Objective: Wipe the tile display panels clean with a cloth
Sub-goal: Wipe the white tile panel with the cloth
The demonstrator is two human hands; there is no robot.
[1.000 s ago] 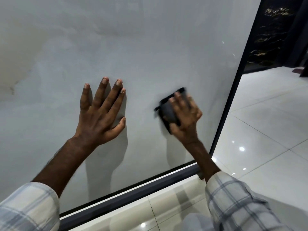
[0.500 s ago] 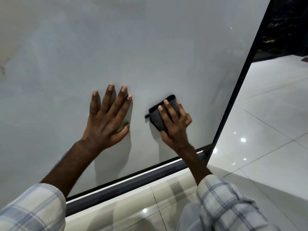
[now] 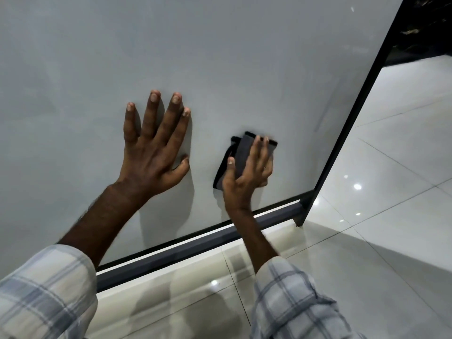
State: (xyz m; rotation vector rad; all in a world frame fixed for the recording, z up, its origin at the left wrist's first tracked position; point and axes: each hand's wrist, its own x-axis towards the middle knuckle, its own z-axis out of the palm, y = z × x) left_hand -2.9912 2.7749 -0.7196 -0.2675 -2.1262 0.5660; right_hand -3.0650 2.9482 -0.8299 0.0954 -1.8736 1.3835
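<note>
The dark grey cloth (image 3: 241,152), folded into a pad with black edging, lies flat against the lower right part of the pale grey tile display panel (image 3: 220,57), not far above the panel's bottom edge. The right hand (image 3: 247,174) presses it to the surface: the fingers lie nearly straight and spread across the cloth, the thumb rests along its left side, and the cloth's top and left edges stick out beyond the fingertips. Whether the far fingers curl over the cloth's right edge is hard to tell from this angle.

To the left of the cloth, apart from it, the left hand (image 3: 154,148) rests flat on the same panel, palm against the tile, fingers straight and fanned upward, thumb pointing toward the cloth. It holds nothing. Both hands cast soft shadows on the glossy tile below them.

Both forearms are bare up to rolled plaid sleeves in pale grey and white, the left sleeve (image 3: 44,294) at the lower left corner and the right sleeve (image 3: 293,304) at the lower middle.

A dark metal frame (image 3: 195,243) runs along the bottom of the panel and up its right side, meeting at a corner low on the right. Below and to the right spreads a glossy light tiled floor (image 3: 391,167) that reflects small ceiling lights. A dark display area (image 3: 425,25) sits in the upper right corner.
</note>
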